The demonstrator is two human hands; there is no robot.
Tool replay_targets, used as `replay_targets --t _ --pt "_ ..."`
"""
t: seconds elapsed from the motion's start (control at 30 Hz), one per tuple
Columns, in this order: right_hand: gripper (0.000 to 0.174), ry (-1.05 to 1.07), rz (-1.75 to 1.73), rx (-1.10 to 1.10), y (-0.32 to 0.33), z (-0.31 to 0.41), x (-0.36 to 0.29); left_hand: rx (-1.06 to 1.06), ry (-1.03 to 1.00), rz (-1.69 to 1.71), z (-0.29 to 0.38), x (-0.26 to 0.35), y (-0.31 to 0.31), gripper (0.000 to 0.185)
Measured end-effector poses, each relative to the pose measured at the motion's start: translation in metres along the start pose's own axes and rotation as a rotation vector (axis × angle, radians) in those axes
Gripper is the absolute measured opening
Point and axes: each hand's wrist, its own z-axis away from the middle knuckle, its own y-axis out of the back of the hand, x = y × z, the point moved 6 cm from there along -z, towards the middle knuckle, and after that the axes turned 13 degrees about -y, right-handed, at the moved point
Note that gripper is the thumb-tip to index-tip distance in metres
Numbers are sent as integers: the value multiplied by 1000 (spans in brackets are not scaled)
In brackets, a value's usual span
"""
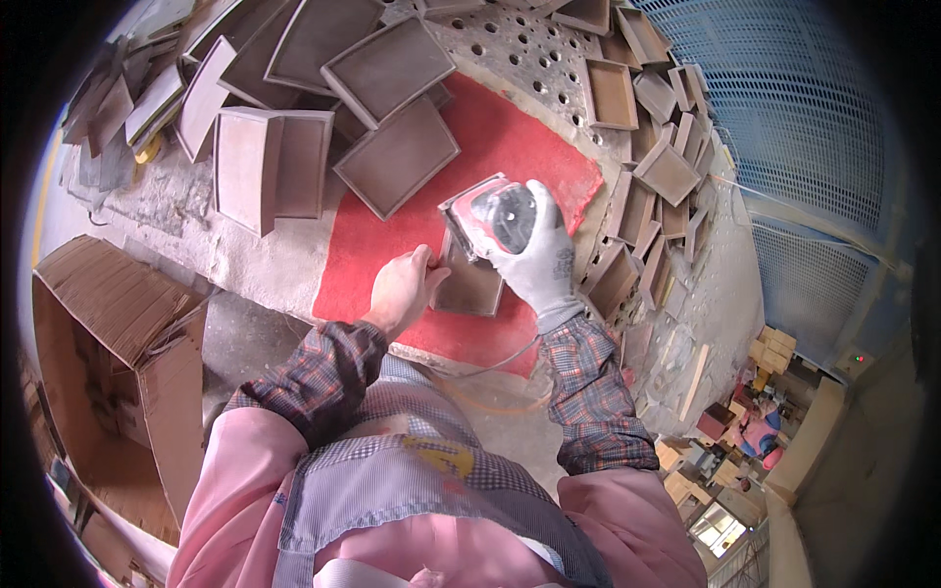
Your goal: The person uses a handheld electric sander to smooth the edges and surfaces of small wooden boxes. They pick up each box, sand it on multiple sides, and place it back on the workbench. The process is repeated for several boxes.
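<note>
In a grey-white work glove, my right hand (pixel 544 257) grips a red and black palm sander (pixel 503 217). The sander rests on the far part of a small brown framed panel (pixel 470 283), hiding that end. Bare, my left hand (pixel 404 285) holds the panel's left edge between thumb and fingers. Beneath the panel a red cloth mat (pixel 485 132) covers part of the worktable (pixel 272 264). From under my right forearm a thin grey cord (pixel 500 364) curves along the table's near edge.
Brown framed panels (pixel 397 158) are heaped beyond the mat and to the left. More small wooden trays (pixel 612 92) pile up at right on a perforated surface (pixel 529 55). An open cardboard box (pixel 169 411) stands at lower left. A person (pixel 757 434) is far off at right.
</note>
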Motion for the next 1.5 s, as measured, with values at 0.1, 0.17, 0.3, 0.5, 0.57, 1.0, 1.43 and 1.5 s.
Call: replay_targets --t 0.1,0.17,0.3,0.5,0.57,1.0,1.43,1.5 --pt "100 -156 61 74 23 9 40 -62 98 80 -9 -8 -13 29" --pt "100 -224 -3 65 30 27 60 -70 107 97 -10 -9 -15 30" --pt "101 -220 17 93 36 101 70 -115 110 54 -11 -11 -18 29" --pt "93 -355 10 -106 31 184 52 -155 81 76 -23 -8 -13 40" --pt "90 -297 4 -114 24 178 32 -149 2 3 -33 -4 -8 47" --pt "89 -226 68 -242 47 187 65 -346 -188 -124 -81 16 -21 67" --pt "93 -25 5 -197 3 83 -8 59 12 -20 31 -23 49 23" --pt "92 8 62 -100 8 48 -1 94 -141 -116 40 -6 44 26"
